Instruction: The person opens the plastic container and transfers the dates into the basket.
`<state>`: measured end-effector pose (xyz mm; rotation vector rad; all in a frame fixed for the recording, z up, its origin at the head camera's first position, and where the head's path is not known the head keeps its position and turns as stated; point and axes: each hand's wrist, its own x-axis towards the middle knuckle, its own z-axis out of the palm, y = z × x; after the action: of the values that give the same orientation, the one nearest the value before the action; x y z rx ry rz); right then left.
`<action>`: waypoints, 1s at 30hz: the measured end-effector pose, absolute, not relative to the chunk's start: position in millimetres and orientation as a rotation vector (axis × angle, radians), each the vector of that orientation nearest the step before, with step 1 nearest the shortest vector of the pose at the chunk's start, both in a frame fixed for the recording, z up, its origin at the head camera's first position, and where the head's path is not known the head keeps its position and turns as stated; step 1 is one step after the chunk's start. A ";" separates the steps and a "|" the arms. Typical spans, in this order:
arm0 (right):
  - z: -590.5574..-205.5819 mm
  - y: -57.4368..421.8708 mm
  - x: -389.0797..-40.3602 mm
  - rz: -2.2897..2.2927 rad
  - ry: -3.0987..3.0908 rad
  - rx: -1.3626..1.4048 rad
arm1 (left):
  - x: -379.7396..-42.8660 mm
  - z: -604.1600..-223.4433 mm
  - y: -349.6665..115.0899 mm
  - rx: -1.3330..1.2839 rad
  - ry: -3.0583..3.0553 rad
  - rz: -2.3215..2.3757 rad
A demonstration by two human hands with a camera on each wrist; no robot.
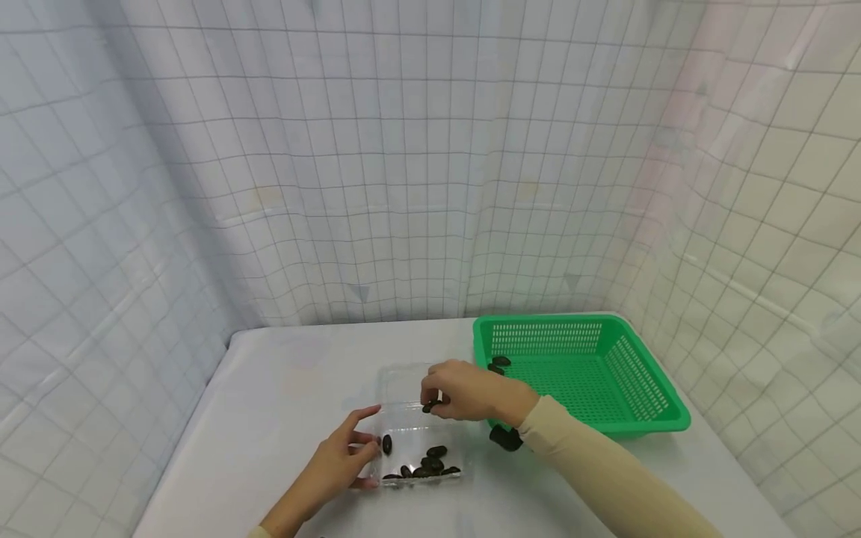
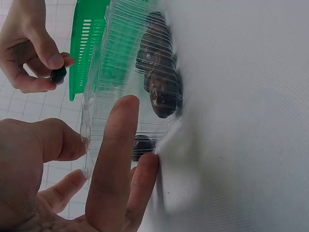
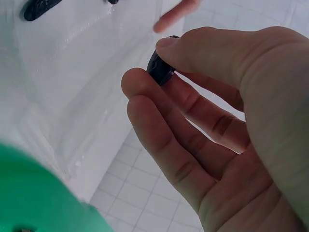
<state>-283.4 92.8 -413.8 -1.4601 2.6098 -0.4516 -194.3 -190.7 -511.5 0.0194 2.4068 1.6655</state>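
Observation:
My right hand pinches one dark, glossy oval date between thumb and fingertips, above the back half of a clear plastic clamshell box. The box lies opened on the table, its lid folded back. Several more dates lie inside, mostly gathered along the near wall, with a single date at the left side. My left hand rests its spread fingertips along the box's left wall and rim.
A green perforated plastic basket stands at the right, close to the box, with a few dates in its left end. The table is covered in white. White grid-patterned curtains close off the back and both sides.

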 end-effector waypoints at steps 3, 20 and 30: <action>-408.6 102.5 -287.0 -0.510 2.611 -1.433 | -194.7 -513.7 -191.2 0.024 2.396 1.678; -391.4 165.6 -325.3 -0.641 2.742 -1.241 | -193.3 -509.9 -194.5 0.068 2.389 1.686; -397.2 195.6 -341.2 -0.667 2.787 -1.143 | -194.6 -510.9 -195.5 0.048 2.387 1.680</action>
<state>-341.2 195.6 -397.2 -1.1430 2.7869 -0.6670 -194.6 -195.5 -510.9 0.0482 2.3868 1.6801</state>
